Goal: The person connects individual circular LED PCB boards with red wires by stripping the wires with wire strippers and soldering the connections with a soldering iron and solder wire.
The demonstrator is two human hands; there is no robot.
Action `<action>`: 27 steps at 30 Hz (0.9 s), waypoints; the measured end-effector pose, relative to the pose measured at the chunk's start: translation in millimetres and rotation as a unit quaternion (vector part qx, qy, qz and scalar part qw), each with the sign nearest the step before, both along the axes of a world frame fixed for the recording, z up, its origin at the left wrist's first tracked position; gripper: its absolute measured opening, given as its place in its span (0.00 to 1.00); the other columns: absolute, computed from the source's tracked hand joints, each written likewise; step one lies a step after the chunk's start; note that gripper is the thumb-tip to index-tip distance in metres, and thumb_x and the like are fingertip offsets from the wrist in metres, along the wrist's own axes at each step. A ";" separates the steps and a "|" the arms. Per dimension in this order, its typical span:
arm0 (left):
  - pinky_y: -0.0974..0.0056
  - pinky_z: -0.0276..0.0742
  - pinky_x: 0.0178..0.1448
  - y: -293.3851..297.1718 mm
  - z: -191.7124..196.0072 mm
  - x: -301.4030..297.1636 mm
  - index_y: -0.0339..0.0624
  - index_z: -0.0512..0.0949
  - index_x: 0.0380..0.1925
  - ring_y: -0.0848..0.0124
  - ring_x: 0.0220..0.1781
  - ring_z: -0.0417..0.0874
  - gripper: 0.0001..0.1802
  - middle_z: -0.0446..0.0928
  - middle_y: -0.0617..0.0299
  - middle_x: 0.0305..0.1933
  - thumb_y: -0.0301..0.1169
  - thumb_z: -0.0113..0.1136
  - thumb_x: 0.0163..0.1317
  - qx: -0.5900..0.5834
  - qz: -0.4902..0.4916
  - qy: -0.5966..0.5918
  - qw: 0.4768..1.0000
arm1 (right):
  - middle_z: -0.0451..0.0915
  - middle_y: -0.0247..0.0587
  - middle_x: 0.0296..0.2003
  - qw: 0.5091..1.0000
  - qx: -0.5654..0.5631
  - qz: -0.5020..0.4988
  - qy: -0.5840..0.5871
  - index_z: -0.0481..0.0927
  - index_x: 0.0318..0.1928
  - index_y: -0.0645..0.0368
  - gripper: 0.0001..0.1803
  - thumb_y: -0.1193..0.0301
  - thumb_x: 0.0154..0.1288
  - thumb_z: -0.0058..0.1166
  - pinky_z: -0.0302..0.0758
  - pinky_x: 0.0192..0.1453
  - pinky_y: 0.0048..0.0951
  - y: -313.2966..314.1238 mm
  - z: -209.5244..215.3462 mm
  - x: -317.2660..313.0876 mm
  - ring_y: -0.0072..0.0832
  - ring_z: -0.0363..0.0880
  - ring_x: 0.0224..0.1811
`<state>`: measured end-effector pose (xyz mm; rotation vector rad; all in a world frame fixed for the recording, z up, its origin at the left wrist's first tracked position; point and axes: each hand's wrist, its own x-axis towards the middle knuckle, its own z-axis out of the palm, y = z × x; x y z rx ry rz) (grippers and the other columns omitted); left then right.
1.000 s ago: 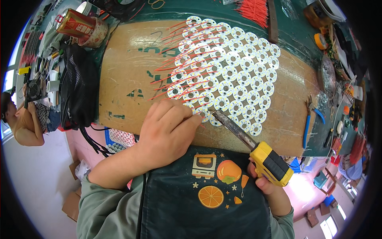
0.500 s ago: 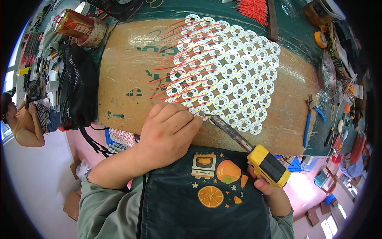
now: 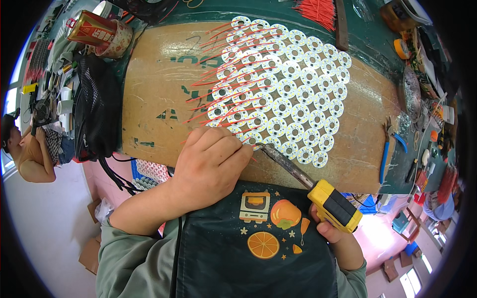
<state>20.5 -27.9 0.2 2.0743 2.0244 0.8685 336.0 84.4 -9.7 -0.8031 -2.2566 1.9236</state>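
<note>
Ring-shaped white LED boards [image 3: 282, 107] lie in close rows, with thin red wires [image 3: 218, 79] spreading from those on the left. At the near left corner of the rows, my left hand [image 3: 211, 161] is closed, its thumb and finger pinching a red wire against a board; the fingers hide most of that wire. My right hand [image 3: 325, 229] is wrapped round the yellow and black handle of a soldering iron [image 3: 335, 204]. The iron's dark tip rests at the same board, right beside my left fingertips.
Under the boards is a brown cardboard sheet [image 3: 159, 94] on a green table. Blue-handled cutters [image 3: 384, 154] lie at the right, and a bundle of red wires [image 3: 318, 14] at the back. A black mesh bag [image 3: 97, 109] and a red-gold can [image 3: 92, 31] stand left. Another person [image 3: 32, 154] sits farther left.
</note>
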 end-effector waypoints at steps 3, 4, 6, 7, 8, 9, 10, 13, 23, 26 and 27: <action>0.62 0.70 0.43 -0.3 0.2 -0.7 0.41 0.83 0.37 0.66 0.38 0.79 0.17 0.77 0.66 0.34 0.20 0.67 0.42 0.002 0.001 0.000 1.000 | 0.73 0.36 0.22 1.000 -0.013 -0.002 0.002 0.76 0.26 0.53 0.21 0.49 0.60 0.59 0.66 0.23 0.36 -0.2 1.0 0.5 0.39 0.73 0.21; 0.62 0.70 0.42 -0.3 0.2 -0.5 0.41 0.83 0.37 0.66 0.38 0.79 0.17 0.77 0.66 0.34 0.20 0.67 0.42 -0.001 0.002 0.004 1.000 | 0.73 0.36 0.22 1.000 -0.013 -0.001 0.003 0.76 0.26 0.53 0.21 0.49 0.60 0.59 0.66 0.23 0.36 0.8 0.7 -0.1 0.39 0.73 0.21; 0.62 0.70 0.42 0.2 0.4 0.0 0.41 0.83 0.37 0.66 0.38 0.79 0.17 0.77 0.66 0.34 0.20 0.67 0.42 -0.001 0.002 0.005 1.000 | 0.73 0.36 0.22 0.997 -0.052 -0.003 0.053 0.75 0.25 0.54 0.21 0.51 0.61 0.60 0.66 0.24 0.35 3.9 0.2 -2.2 0.39 0.72 0.22; 0.62 0.70 0.42 0.3 0.5 -0.1 0.41 0.83 0.37 0.66 0.38 0.79 0.17 0.77 0.66 0.34 0.20 0.67 0.42 0.000 0.003 0.003 1.000 | 0.73 0.36 0.22 0.997 -0.052 -0.003 0.052 0.75 0.25 0.54 0.21 0.51 0.61 0.60 0.66 0.24 0.35 3.4 0.8 -1.9 0.39 0.72 0.22; 0.62 0.70 0.42 0.3 0.5 -0.4 0.41 0.83 0.37 0.66 0.38 0.79 0.17 0.77 0.66 0.34 0.20 0.67 0.42 0.000 0.002 0.002 1.000 | 0.73 0.36 0.22 0.998 -0.041 -0.014 0.054 0.75 0.26 0.55 0.20 0.52 0.61 0.60 0.66 0.25 0.34 2.6 1.3 -1.2 0.38 0.72 0.22; 0.62 0.70 0.42 0.5 0.6 -0.7 0.41 0.83 0.37 0.66 0.38 0.79 0.17 0.77 0.66 0.34 0.20 0.67 0.42 -0.001 0.003 0.002 1.000 | 0.73 0.36 0.22 0.998 -0.031 -0.024 0.055 0.75 0.27 0.56 0.20 0.54 0.62 0.61 0.67 0.25 0.34 2.1 1.8 -0.8 0.37 0.72 0.22; 0.62 0.70 0.43 0.1 0.8 -0.5 0.42 0.83 0.37 0.66 0.38 0.79 0.18 0.77 0.66 0.34 0.20 0.67 0.42 -0.003 0.004 0.004 1.000 | 0.73 0.36 0.22 0.998 -0.031 -0.024 0.056 0.75 0.27 0.56 0.20 0.54 0.62 0.61 0.67 0.25 0.34 1.4 2.0 -1.0 0.37 0.72 0.22; 0.62 0.71 0.42 -1.1 -0.5 -1.1 0.41 0.83 0.37 0.66 0.38 0.79 0.17 0.77 0.65 0.34 0.20 0.67 0.42 0.002 0.003 0.004 1.000 | 0.74 0.36 0.23 0.993 -0.070 -0.059 0.074 0.77 0.29 0.58 0.18 0.56 0.61 0.62 0.68 0.27 0.32 -1.5 2.3 -2.6 0.35 0.74 0.23; 0.60 0.73 0.42 2.9 7.1 -17.7 0.41 0.83 0.35 0.63 0.39 0.80 0.17 0.78 0.62 0.34 0.20 0.68 0.39 0.008 0.035 0.037 0.999 | 0.76 0.37 0.25 0.979 -0.144 -0.107 0.095 0.78 0.31 0.60 0.17 0.59 0.60 0.65 0.70 0.30 0.31 -2.6 0.1 -1.5 0.32 0.74 0.25; 0.59 0.73 0.43 6.4 14.2 -11.2 0.41 0.83 0.36 0.62 0.39 0.80 0.18 0.78 0.62 0.34 0.19 0.68 0.40 0.022 0.030 0.004 0.999 | 0.76 0.37 0.25 0.978 -0.149 -0.105 0.097 0.78 0.31 0.60 0.17 0.59 0.60 0.65 0.70 0.30 0.31 -1.1 0.3 -3.2 0.31 0.74 0.25; 0.59 0.74 0.43 8.3 13.9 -8.4 0.41 0.83 0.36 0.62 0.39 0.80 0.18 0.78 0.62 0.34 0.19 0.68 0.40 0.031 0.024 -0.009 0.999 | 0.76 0.37 0.25 0.978 -0.151 -0.107 0.098 0.77 0.30 0.60 0.17 0.59 0.60 0.65 0.70 0.30 0.31 -0.9 0.5 -3.7 0.31 0.74 0.25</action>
